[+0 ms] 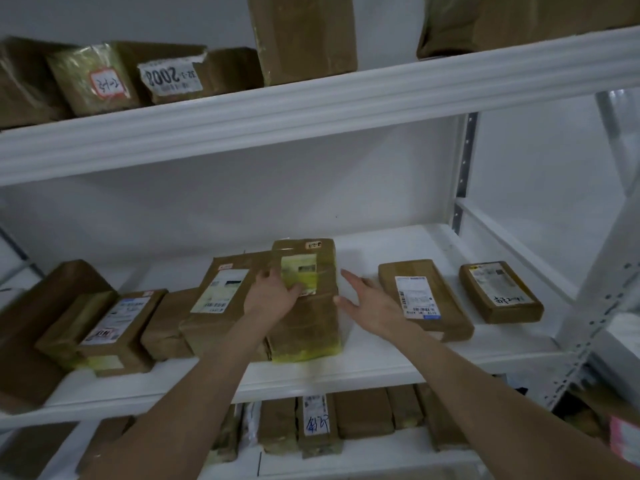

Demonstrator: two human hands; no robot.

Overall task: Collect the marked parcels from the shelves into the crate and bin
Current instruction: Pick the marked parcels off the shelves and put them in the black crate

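A brown taped parcel with a yellow label lies in the middle of the white middle shelf. My left hand rests on its left top side, thumb across the yellow label and fingers round its left edge. My right hand hovers just right of the parcel, fingers spread and straight, thumb close to its right edge. No crate or bin is in view.
More brown parcels lie along the same shelf: a labelled one touching on the left, two flat ones on the right. Upper shelf and lower shelf hold several more. A metal upright stands at right.
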